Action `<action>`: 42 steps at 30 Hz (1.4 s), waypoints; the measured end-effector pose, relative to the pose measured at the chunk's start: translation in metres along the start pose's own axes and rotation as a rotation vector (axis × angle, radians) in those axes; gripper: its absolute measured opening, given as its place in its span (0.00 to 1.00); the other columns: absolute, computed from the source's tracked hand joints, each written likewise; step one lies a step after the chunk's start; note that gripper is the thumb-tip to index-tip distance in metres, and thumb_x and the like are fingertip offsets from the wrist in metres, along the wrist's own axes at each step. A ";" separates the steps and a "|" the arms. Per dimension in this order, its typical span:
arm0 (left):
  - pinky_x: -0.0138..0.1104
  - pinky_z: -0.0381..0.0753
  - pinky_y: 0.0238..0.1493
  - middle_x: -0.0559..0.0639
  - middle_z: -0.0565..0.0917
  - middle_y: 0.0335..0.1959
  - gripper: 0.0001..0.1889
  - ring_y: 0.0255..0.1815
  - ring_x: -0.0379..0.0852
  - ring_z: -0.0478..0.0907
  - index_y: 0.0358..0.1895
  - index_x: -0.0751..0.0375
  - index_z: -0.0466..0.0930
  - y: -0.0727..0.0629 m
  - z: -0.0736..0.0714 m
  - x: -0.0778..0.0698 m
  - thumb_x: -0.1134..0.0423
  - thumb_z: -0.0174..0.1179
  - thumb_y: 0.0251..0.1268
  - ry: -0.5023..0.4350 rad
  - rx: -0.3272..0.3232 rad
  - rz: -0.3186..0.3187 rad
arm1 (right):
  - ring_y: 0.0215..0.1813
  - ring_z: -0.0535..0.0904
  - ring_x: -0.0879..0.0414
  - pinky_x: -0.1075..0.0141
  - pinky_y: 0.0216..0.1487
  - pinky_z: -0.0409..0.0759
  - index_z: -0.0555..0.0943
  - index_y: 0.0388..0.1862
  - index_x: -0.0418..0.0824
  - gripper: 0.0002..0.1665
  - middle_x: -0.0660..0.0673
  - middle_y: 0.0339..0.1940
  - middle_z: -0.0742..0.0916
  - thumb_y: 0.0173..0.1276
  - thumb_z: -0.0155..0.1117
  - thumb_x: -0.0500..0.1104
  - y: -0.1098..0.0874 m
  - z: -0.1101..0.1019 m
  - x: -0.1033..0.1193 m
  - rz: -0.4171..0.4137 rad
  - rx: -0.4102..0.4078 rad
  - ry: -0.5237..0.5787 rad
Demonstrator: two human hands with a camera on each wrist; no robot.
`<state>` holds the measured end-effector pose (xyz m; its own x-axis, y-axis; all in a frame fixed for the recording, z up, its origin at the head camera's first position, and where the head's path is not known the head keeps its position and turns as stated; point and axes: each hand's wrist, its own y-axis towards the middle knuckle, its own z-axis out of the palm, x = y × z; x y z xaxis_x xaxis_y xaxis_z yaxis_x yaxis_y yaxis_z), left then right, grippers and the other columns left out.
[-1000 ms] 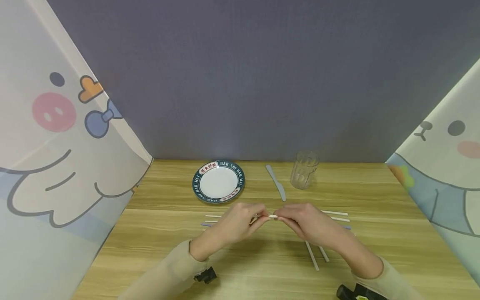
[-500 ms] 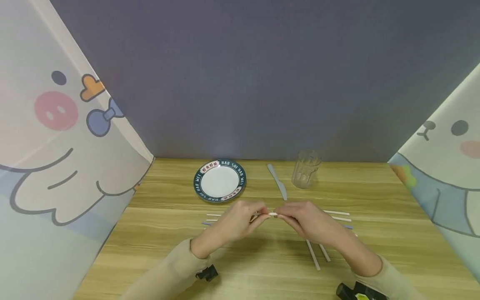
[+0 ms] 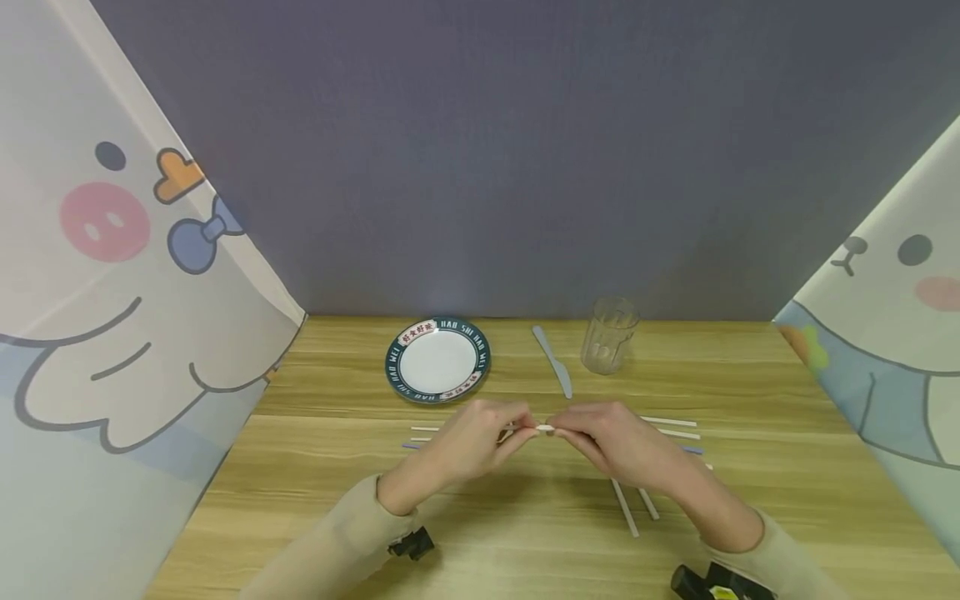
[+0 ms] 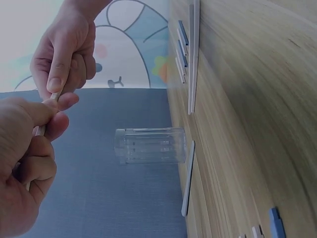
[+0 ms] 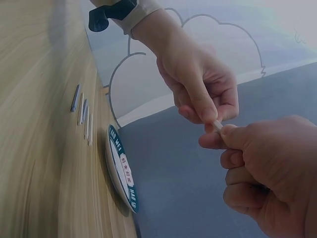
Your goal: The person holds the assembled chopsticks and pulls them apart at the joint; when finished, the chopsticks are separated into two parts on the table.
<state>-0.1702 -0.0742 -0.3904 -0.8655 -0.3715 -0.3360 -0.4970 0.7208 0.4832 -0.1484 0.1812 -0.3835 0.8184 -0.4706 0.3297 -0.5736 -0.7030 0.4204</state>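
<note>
Above the middle of the table, both hands pinch one thin white stick (image 3: 545,428) between thumb and fingers, their fingertips nearly meeting. The left hand (image 3: 476,442) grips it from the left, the right hand (image 3: 618,442) from the right. A short white piece shows between them; in the left wrist view more of the stick (image 4: 41,130) runs back through the left hand's fingers. Beneath the hands lie several thin white sticks (image 3: 678,434) and blue sticks (image 4: 276,223), partly hidden. Two more white sticks (image 3: 624,507) lie slanted below the right hand.
A round plate (image 3: 437,364) with a dark green lettered rim sits at the back left. Right of it lie a pale table knife (image 3: 552,362) and a clear glass (image 3: 609,342), standing upright. A grey wall (image 3: 480,167) rises behind the wooden table (image 3: 300,508).
</note>
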 end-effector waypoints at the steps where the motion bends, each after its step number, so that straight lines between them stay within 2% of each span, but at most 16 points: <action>1: 0.15 0.60 0.22 0.45 0.91 0.32 0.03 0.20 0.24 0.58 0.38 0.57 0.85 0.000 0.000 0.000 0.64 0.68 0.73 0.002 0.000 -0.001 | 0.36 0.77 0.72 0.74 0.38 0.82 0.89 0.52 0.45 0.12 0.54 0.41 0.91 0.76 0.66 0.33 0.000 0.000 0.000 0.008 0.003 0.002; 9: 0.14 0.61 0.23 0.44 0.91 0.31 0.04 0.21 0.25 0.61 0.38 0.56 0.84 0.002 -0.001 -0.001 0.64 0.68 0.73 0.009 0.014 0.012 | 0.40 0.83 0.69 0.71 0.41 0.85 0.89 0.52 0.46 0.13 0.54 0.43 0.92 0.75 0.67 0.33 -0.001 -0.002 -0.001 0.002 0.009 -0.001; 16: 0.15 0.58 0.22 0.45 0.91 0.31 0.04 0.21 0.25 0.57 0.37 0.57 0.84 0.002 0.001 -0.002 0.65 0.68 0.73 0.021 -0.003 0.002 | 0.33 0.72 0.73 0.75 0.36 0.78 0.89 0.53 0.46 0.13 0.56 0.41 0.91 0.76 0.66 0.33 -0.001 -0.002 -0.001 0.033 0.011 0.028; 17: 0.15 0.58 0.22 0.45 0.91 0.31 0.04 0.21 0.25 0.58 0.37 0.57 0.84 0.002 0.001 -0.002 0.65 0.68 0.73 0.022 -0.005 0.000 | 0.34 0.73 0.73 0.74 0.36 0.79 0.89 0.53 0.46 0.13 0.55 0.42 0.91 0.76 0.66 0.33 -0.001 -0.002 -0.001 0.033 0.009 0.027; 23: 0.14 0.64 0.25 0.44 0.90 0.31 0.05 0.22 0.27 0.65 0.37 0.56 0.84 -0.002 0.000 -0.003 0.64 0.69 0.73 0.011 0.012 -0.003 | 0.39 0.81 0.70 0.72 0.40 0.84 0.89 0.53 0.46 0.13 0.53 0.44 0.93 0.76 0.66 0.34 0.000 0.000 -0.001 0.007 0.032 0.026; 32: 0.14 0.65 0.25 0.43 0.87 0.28 0.05 0.23 0.27 0.66 0.36 0.57 0.83 -0.001 0.000 -0.002 0.65 0.67 0.74 0.004 0.025 -0.014 | 0.35 0.76 0.72 0.73 0.38 0.81 0.89 0.52 0.46 0.13 0.53 0.43 0.92 0.76 0.65 0.33 0.000 0.001 -0.002 0.017 0.019 0.039; 39: 0.15 0.72 0.29 0.42 0.89 0.30 0.04 0.25 0.28 0.74 0.37 0.55 0.83 -0.001 0.002 -0.002 0.64 0.68 0.73 0.053 0.025 0.010 | 0.38 0.83 0.67 0.72 0.39 0.84 0.89 0.52 0.45 0.13 0.51 0.44 0.93 0.75 0.66 0.32 -0.002 0.002 -0.004 0.002 0.026 0.045; 41: 0.15 0.72 0.28 0.42 0.88 0.29 0.04 0.24 0.29 0.74 0.37 0.56 0.83 -0.001 0.002 -0.001 0.64 0.68 0.73 0.059 0.023 0.023 | 0.39 0.83 0.67 0.72 0.39 0.84 0.89 0.52 0.45 0.13 0.51 0.44 0.93 0.76 0.65 0.33 -0.002 0.002 -0.005 -0.001 0.029 0.044; 42: 0.15 0.72 0.27 0.43 0.88 0.29 0.04 0.24 0.30 0.74 0.37 0.56 0.83 -0.001 0.002 0.000 0.65 0.68 0.74 0.056 0.020 0.026 | 0.36 0.82 0.68 0.73 0.38 0.83 0.89 0.52 0.45 0.13 0.52 0.43 0.93 0.76 0.65 0.33 -0.002 0.001 -0.006 0.007 0.024 0.039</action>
<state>-0.1698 -0.0742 -0.3924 -0.8807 -0.3843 -0.2770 -0.4732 0.7418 0.4752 -0.1520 0.1853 -0.3870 0.8122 -0.4545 0.3657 -0.5779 -0.7129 0.3973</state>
